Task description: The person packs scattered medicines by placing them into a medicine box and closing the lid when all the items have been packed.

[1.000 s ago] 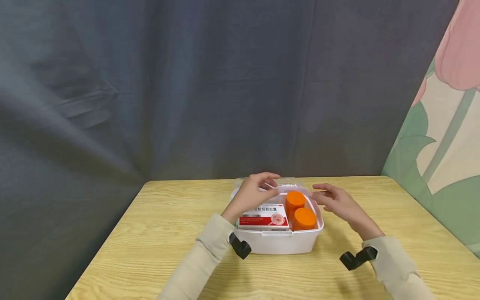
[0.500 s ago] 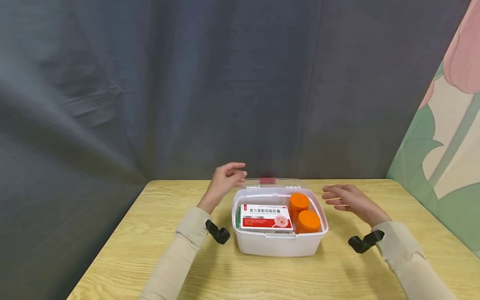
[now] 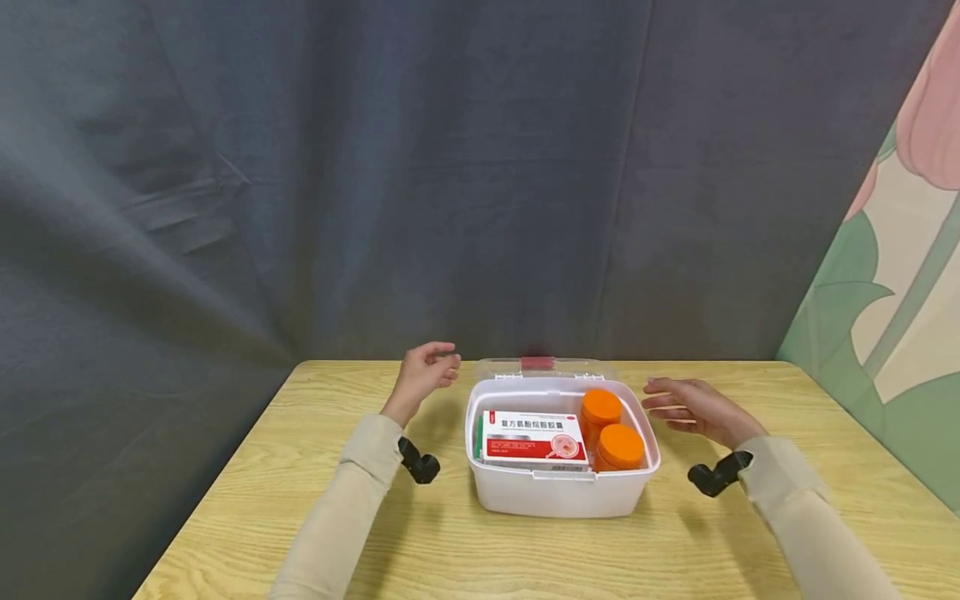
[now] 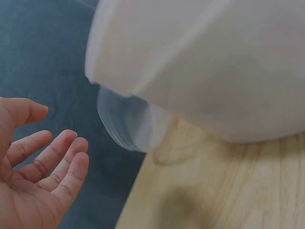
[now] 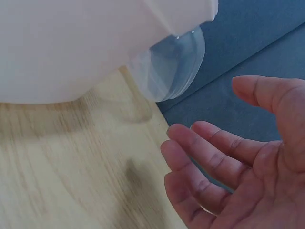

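Observation:
A white plastic storage box (image 3: 558, 493) stands uncovered on the table, its clear hinged lid (image 3: 577, 367) folded back behind it. Inside lie a red-and-white medicine carton (image 3: 534, 437) on the left, a green edge showing beside it, and two orange-capped jars (image 3: 620, 447) on the right. My left hand (image 3: 422, 377) hovers left of the box, fingers loosely bent and holding nothing. On the other side my right hand (image 3: 699, 408) is close to the box's right rim, also holding nothing. Both wrist views show the box's outer wall (image 4: 205, 71) and the relaxed fingers (image 5: 205, 157) apart from it.
The wooden table (image 3: 300, 517) ends at a back edge just behind the lid. A dark grey curtain (image 3: 450, 167) hangs beyond it. At the right rises a wall panel painted with flowers (image 3: 900, 333).
My left hand has moved left from over the box to beside it, uncovering the carton. My right hand has drawn slightly right, away from the rim. The box's contents look the same.

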A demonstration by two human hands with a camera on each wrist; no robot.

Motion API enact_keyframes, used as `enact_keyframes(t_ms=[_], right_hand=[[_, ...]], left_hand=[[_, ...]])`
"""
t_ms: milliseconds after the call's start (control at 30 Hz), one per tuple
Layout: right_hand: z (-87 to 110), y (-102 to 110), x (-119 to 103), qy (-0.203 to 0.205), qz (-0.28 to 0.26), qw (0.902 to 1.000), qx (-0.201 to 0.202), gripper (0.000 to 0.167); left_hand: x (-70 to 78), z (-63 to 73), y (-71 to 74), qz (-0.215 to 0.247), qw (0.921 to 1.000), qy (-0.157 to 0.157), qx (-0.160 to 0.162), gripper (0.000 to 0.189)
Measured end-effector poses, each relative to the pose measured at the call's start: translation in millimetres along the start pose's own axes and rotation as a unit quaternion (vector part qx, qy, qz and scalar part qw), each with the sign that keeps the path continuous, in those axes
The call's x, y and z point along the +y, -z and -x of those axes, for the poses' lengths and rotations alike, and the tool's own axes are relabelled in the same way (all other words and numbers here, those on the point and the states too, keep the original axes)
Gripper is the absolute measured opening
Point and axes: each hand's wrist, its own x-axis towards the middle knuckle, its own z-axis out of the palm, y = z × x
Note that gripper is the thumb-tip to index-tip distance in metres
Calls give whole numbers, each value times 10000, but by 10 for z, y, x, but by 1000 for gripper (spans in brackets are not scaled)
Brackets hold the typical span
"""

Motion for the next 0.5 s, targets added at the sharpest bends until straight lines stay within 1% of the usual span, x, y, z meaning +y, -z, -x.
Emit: enact_keyframes(t_ms=[67,200,300,433,500], right_hand=[[-31,9,22,-52,-59,10000,4,68],[-94,8,57,-151,-151,9998,22,68],[-132,-23,82,-225,-56,9997,36,71],[-169,-91,104,-262,121,9996,-45,77],[-189,-117,105,-269,148,9995,-99,80]], left_hand=[[-73,-31,-5,-41,10000,80,17,30],[-205,-80,-44,-99,9997,219,-49,32],[-283,-96,-87,-25,9989,433,-157,35],[-376,-92,-136,93,9966,761,-289,39],[-416,-88,-158,110,9958,842,-347,41]])
